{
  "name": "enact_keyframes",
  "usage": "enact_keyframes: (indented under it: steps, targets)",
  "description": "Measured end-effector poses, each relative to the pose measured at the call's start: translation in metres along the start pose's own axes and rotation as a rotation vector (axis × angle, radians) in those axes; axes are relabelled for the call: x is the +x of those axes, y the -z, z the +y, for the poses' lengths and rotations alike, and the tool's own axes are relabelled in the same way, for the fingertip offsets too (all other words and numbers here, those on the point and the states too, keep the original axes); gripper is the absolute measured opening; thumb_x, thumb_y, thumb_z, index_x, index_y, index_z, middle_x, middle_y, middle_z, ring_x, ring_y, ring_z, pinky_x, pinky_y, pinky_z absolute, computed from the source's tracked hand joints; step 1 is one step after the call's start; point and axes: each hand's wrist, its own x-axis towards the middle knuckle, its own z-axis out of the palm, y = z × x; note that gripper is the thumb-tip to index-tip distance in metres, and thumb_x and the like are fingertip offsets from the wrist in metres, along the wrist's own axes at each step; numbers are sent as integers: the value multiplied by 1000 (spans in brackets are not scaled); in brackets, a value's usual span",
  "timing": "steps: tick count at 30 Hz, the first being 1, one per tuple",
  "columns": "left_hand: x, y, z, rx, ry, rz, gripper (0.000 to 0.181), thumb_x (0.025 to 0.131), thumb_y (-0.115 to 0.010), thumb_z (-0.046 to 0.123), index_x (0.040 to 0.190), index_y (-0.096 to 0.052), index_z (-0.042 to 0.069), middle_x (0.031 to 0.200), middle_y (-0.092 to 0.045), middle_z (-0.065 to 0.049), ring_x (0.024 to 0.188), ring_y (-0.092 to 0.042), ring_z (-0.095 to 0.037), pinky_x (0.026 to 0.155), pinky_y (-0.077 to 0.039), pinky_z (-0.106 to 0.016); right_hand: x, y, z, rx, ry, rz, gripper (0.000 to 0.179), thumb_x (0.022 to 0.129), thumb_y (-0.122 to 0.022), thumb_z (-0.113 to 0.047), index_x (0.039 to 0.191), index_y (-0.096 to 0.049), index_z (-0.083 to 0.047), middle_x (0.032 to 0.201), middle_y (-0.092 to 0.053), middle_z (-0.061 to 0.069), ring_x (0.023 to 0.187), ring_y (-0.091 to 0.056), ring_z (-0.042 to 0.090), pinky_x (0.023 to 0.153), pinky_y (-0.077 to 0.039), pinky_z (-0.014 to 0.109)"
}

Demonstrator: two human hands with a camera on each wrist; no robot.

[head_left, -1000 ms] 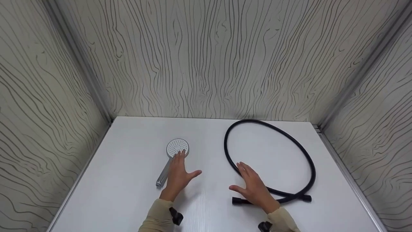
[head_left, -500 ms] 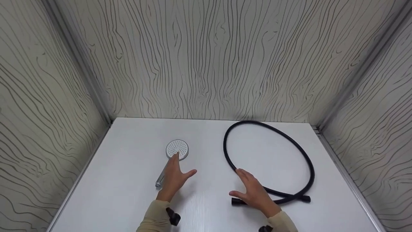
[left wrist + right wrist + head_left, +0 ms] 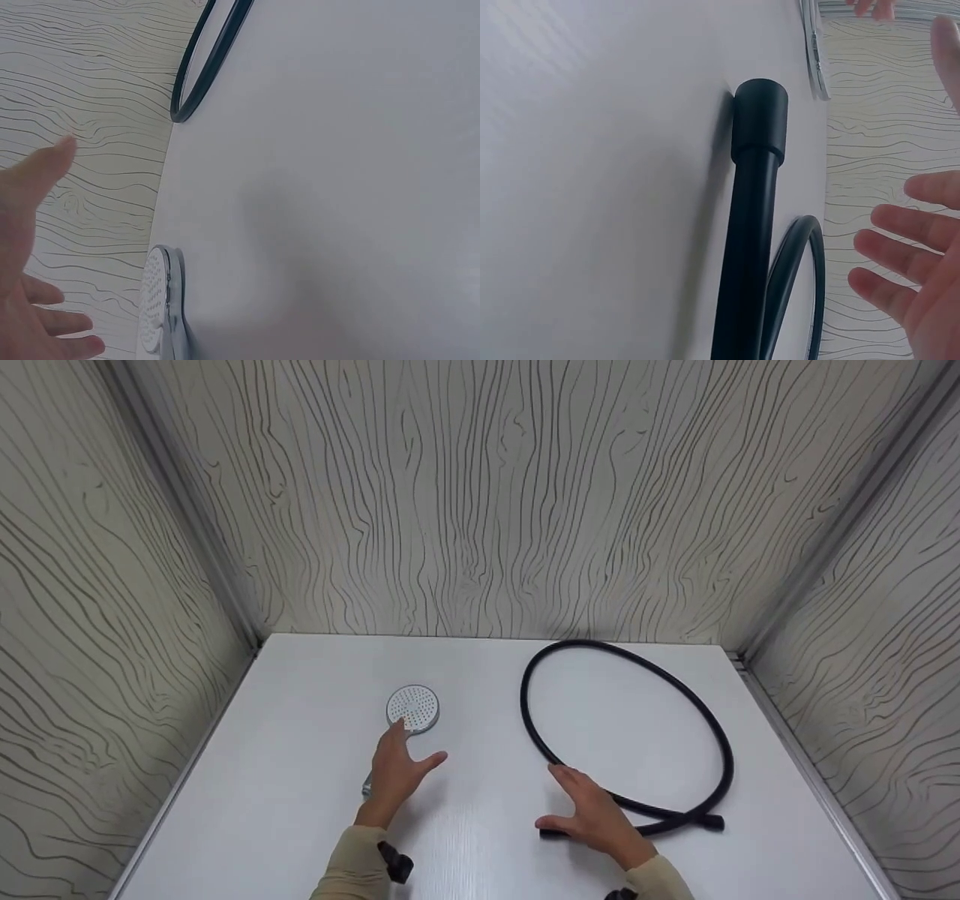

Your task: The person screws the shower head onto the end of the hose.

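A handheld shower head (image 3: 413, 706) with a round white dotted face lies on the white table, its grey handle toward the front left. My left hand (image 3: 395, 769) hovers over that handle, thumb spread away from the fingers, and hides most of it. On the right, a black shower hose (image 3: 705, 709) forms a big loop, its two ends crossing near the front. Above the hose's near end is my right hand (image 3: 596, 814), thumb apart and fingers extended, holding nothing. The right wrist view shows the hose's end fitting (image 3: 761, 112) close up, with the fingers off to the side.
The white table (image 3: 480, 690) is bounded by wood-grain patterned panels (image 3: 472, 510) at the back and both sides. Metal strips (image 3: 814, 787) run along its side edges. A black wrist camera mount (image 3: 395, 862) sits on the left sleeve.
My left hand has drifted left and slightly nearer, now covering more of the handle and less of the round face. The right hand has lowered slightly toward me. Shower head and hose stay put.
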Motion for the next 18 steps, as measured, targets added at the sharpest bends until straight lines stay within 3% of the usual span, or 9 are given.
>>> enact_keyframes:
  steps: [9,18]
  targets:
    - [2,5,-1,-62,64,-41,100,76,-79,49,148,-33,-3,152,-36,-24,141,-34,-42,115,-34,-54,-4,-4,2,-5,-12,-46,87,76,-74,-55,141,-48,-3,138,-54,17,127,-52,38,103,-46,53]
    - [5,8,-10,-25,28,7,91,77,-79,45,144,-40,-3,146,-45,-24,136,-41,-42,113,-35,-56,-7,-4,1,15,-2,-75,88,76,-74,-55,141,-47,-1,136,-56,17,126,-53,37,102,-47,53]
